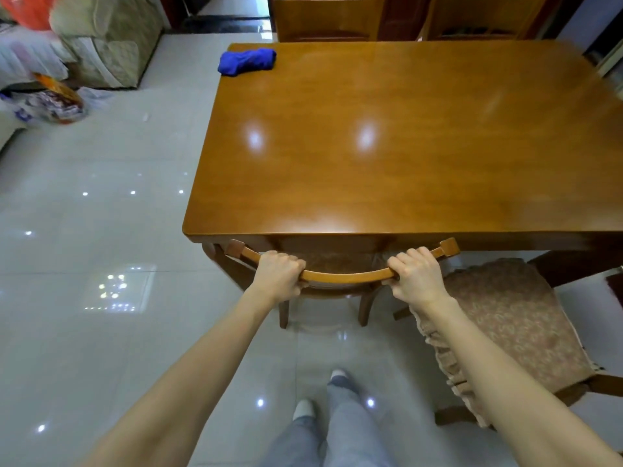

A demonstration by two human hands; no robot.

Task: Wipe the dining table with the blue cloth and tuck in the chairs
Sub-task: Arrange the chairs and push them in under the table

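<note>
A glossy wooden dining table (404, 146) fills the middle of the view. A crumpled blue cloth (247, 61) lies on its far left corner. At the near edge a wooden chair (344, 276) stands with its seat mostly under the table. My left hand (281, 276) grips the left part of its curved top rail and my right hand (416, 274) grips the right part. A second chair (512, 321) with a brown patterned cushion stands pulled out at the near right.
Two more wooden chairs (328, 18) stand at the table's far side. A sofa (108, 38) and bags (57, 99) lie on the tiled floor at the far left. My feet (323, 392) stand behind the held chair.
</note>
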